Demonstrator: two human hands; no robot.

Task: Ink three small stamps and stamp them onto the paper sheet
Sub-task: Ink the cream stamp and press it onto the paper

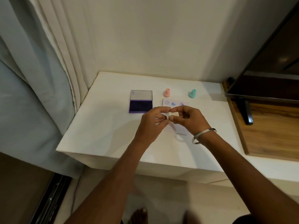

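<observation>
On the tabletop (100, 126) at left, the ink pad (140, 106) lies open. The left hand (152, 122) and right hand (190, 118) are pinching a white stamp (172, 115) above the paper sheet (175, 103), where three prints show. The cap is probably best pressed on squarely, with fingers (163, 110) kept off the inked face.

A white table (103, 135) is seen carrying an open purple ink pad (141, 101), set just beyond the left hand (152, 122). A paper sheet (175, 105) bearing three blue prints is spread under both hands. A pink stamp (166, 92) and a teal stamp (192, 93) are stood upright beyond the right hand (191, 118).
</observation>
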